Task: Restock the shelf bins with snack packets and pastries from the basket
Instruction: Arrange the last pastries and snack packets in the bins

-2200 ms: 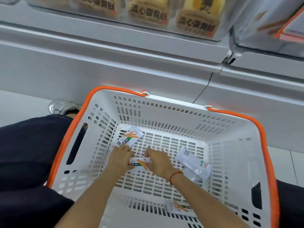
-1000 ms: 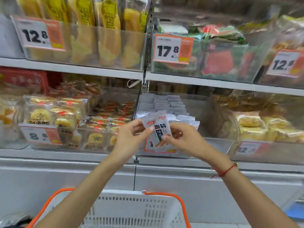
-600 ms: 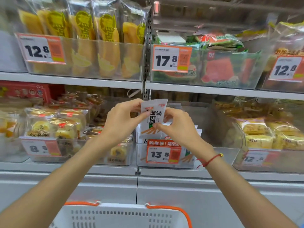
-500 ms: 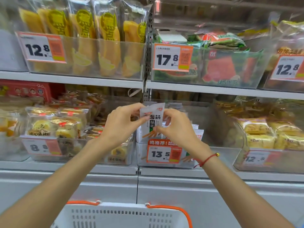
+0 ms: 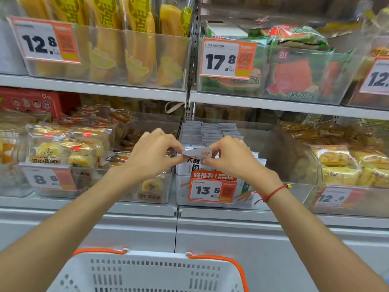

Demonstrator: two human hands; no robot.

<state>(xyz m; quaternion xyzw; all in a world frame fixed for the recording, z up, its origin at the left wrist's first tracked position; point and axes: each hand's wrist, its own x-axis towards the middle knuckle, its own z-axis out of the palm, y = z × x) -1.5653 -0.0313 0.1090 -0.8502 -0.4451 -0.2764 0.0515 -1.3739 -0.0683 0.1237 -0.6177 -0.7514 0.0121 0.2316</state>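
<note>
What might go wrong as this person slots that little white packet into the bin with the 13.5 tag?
1. The snack packet is only pinched at its ends by the left hand and right hand, so it might slip and drop outside the bin.
2. The rows of packets already look tightly packed; pushing one in may crumple it or tip its neighbours.

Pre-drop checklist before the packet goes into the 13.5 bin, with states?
1. Packet pinched by both left hand and right hand: ok.
2. Packet over the bin with the 13.5 tag: ok.
3. Same white packets already in the bin: ok.
4. Free slot at the front row: cannot tell, hands cover it.
5. Packet upright: not ok, tipped nearly flat.
6. Basket contents left: cannot tell.
</note>
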